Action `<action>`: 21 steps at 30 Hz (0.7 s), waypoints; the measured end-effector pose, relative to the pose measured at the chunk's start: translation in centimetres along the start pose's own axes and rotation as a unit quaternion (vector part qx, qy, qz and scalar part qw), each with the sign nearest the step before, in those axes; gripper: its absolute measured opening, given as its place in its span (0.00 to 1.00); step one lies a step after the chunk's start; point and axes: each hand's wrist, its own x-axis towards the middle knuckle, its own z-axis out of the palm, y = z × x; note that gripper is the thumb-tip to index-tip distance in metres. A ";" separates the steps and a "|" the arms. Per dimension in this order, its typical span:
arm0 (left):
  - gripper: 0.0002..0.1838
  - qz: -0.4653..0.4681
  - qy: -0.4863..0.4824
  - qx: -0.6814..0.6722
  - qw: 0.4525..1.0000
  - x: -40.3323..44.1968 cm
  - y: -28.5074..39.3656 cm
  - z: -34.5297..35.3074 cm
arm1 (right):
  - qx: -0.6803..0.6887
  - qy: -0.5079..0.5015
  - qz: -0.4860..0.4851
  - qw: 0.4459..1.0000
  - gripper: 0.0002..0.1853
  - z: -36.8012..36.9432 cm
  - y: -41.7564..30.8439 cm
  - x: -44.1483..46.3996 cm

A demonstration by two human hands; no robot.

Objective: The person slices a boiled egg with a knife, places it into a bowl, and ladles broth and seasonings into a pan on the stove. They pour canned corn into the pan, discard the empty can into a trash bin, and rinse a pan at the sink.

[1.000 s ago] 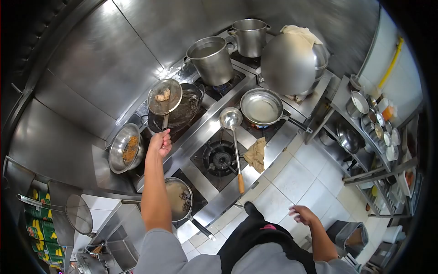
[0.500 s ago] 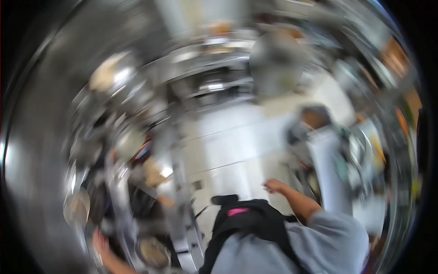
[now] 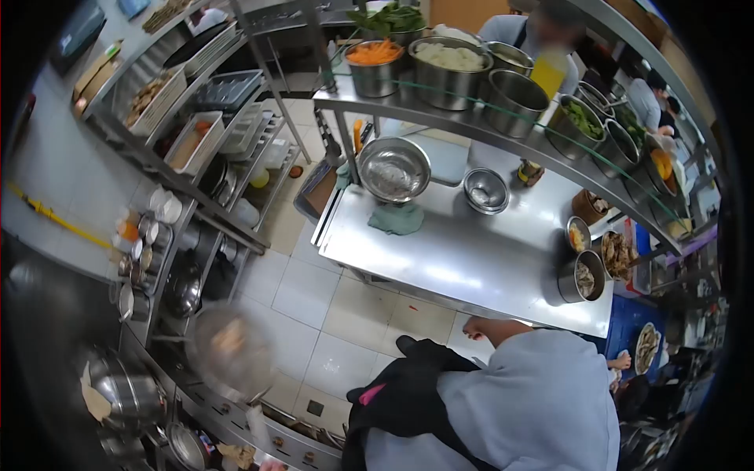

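Strainer: blurred; food pieces loaded, not emptied out.
Left hand: mostly cropped, grip cannot be told.
Right hand: loosely half-curled, apparently empty, near bench front edge.

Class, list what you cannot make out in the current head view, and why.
- Food in the strainer, head view: blur hides what it is.
- Left hand, head view: the bottom edge cuts it off, hiding its grip.
- Plated food, far right, head view: too small to identify.
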 end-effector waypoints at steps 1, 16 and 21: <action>0.34 -0.022 -0.120 0.031 0.992 6.6 -2.0 -0.5 | 0.025 -0.008 0.006 1.000 0.07 -0.1 1.7 0.2; 0.15 -0.325 -0.667 -0.133 0.657 18.4 7.9 48.2 | 0.314 -0.030 -0.036 0.948 0.15 1.8 9.2 -10.9; 0.18 -0.315 -0.685 -0.234 0.613 18.5 3.8 50.3 | 0.371 -0.039 0.039 0.927 0.15 2.9 16.5 -9.4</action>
